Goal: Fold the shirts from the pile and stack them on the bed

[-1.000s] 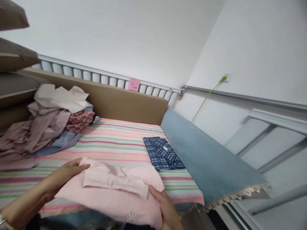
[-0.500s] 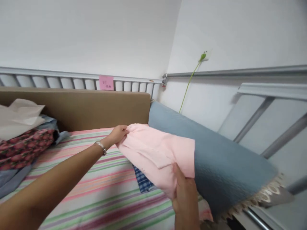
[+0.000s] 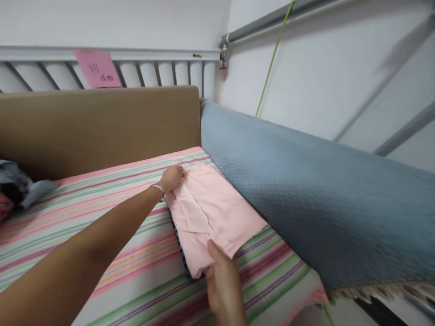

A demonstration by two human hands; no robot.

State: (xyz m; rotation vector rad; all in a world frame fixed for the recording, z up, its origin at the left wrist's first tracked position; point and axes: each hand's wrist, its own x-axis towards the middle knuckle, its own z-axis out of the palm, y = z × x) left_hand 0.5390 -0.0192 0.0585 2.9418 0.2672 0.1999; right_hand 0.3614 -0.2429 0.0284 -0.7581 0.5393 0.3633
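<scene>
Two grips on one garment (image 3: 231, 199). At its near edge, a narrow hold by the right hand (image 3: 223, 278), closed on the fabric with thumb on top and fingers mostly out of sight. At its far left corner, a pinch by the left hand (image 3: 171, 178) (bracelet (image 3: 158, 189) at the wrist), also closed on the fabric, with fingertips partly hidden. Held at opposite ends, probably to keep the fold flat and square.

Laid on top of a checked cloth (image 3: 182, 253), visible only as a thin strip along the left side; apparently lined up with it for a tidy stack. Pale pink, soft-looking, folded into a rough oblong with shallow creases, a narrow flap (perhaps a sleeve, hard to tell) and a whitish line of trim.

Underneath all this, a striped sheet (image 3: 142, 271). Just to the right, a blue cover (image 3: 306, 194), fringed at the near end; well to the left, some crumpled clothing (image 3: 37, 192), cut off by the view. Farther, an upright brown board (image 3: 102, 131). Farthest, a white rail (image 3: 166, 54) with a pink note (image 3: 98, 70), and to the right a green cord (image 3: 275, 52).
</scene>
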